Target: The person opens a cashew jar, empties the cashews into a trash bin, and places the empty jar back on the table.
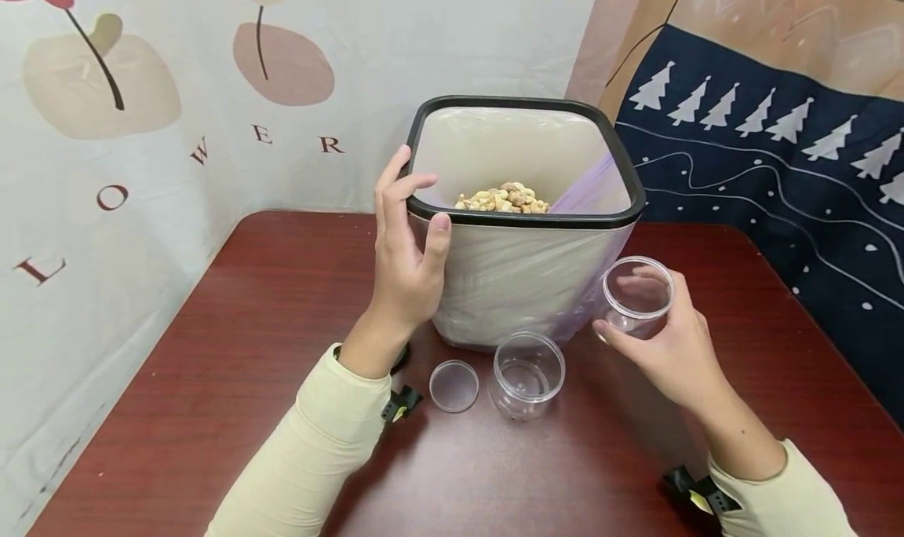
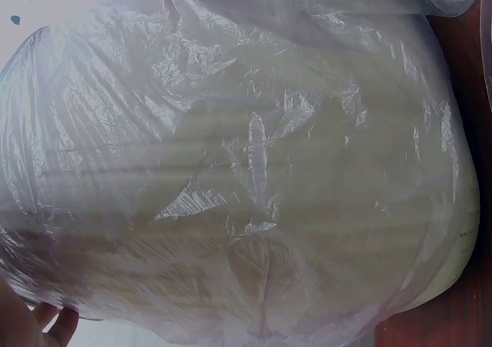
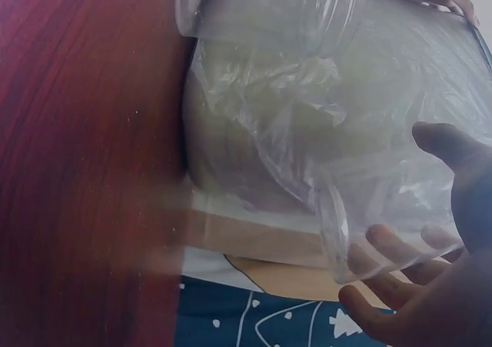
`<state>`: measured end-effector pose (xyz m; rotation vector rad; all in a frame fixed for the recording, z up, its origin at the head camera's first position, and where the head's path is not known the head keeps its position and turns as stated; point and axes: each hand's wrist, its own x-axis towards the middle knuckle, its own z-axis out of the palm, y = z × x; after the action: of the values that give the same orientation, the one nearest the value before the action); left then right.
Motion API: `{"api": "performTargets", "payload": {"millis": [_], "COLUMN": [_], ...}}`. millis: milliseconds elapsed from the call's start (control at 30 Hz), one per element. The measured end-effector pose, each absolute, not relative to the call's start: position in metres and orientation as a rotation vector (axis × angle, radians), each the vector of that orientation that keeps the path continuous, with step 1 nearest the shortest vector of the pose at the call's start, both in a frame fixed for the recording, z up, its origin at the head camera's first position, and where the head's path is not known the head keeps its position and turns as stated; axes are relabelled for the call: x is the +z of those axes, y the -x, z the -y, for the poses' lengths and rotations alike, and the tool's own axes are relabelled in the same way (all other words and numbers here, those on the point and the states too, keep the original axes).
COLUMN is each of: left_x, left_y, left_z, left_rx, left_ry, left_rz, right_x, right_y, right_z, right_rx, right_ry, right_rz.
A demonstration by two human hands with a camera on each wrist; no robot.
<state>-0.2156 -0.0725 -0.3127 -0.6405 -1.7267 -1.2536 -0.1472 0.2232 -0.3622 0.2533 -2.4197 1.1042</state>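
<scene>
A bin (image 1: 530, 286) with a black rim and a thin translucent plastic liner stands on the table, a pile of nuts (image 1: 504, 199) visible inside. At the rim's front left corner, my left hand (image 1: 410, 262) holds on, a finger bent over the edge and the thumb against the front. My right hand (image 1: 667, 345) grips a clear plastic jar (image 1: 639, 297) from its right side, close to the bin's front right. In the right wrist view the fingers wrap the jar (image 3: 334, 231). A second clear jar (image 1: 526, 376) stands upright before the bin, its mouth uncovered.
A round clear lid (image 1: 454, 385) lies flat left of the standing jar. Behind the reddish wooden table (image 1: 282, 286) hang a pale printed cloth (image 1: 395, 42) and a dark blue cloth (image 1: 763, 160) with white trees. Black straps sit at both wrists.
</scene>
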Motion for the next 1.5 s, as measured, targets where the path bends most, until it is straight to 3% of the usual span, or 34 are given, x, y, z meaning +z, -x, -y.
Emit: {"api": "performTargets", "payload": {"millis": [500, 1200, 1500], "left_x": [-0.313, -0.313, -0.314], "left_y": [0.217, 0.218, 0.217], "left_z": [0.073, 0.071, 0.073], "left_rx": [-1.247, -1.252, -1.247], "left_ry": [0.635, 0.655, 0.643], "left_rz": [1.721, 1.717, 1.718], "right_x": [-0.368, -0.388, -0.397], "right_y": [0.147, 0.161, 0.165], "right_z": [-0.225, -0.244, -0.244], "right_rx": [1.235, 1.337, 1.402], "right_ry": [-0.276, -0.569, -0.575], "right_rz": [2.494, 2.808, 2.854]}}
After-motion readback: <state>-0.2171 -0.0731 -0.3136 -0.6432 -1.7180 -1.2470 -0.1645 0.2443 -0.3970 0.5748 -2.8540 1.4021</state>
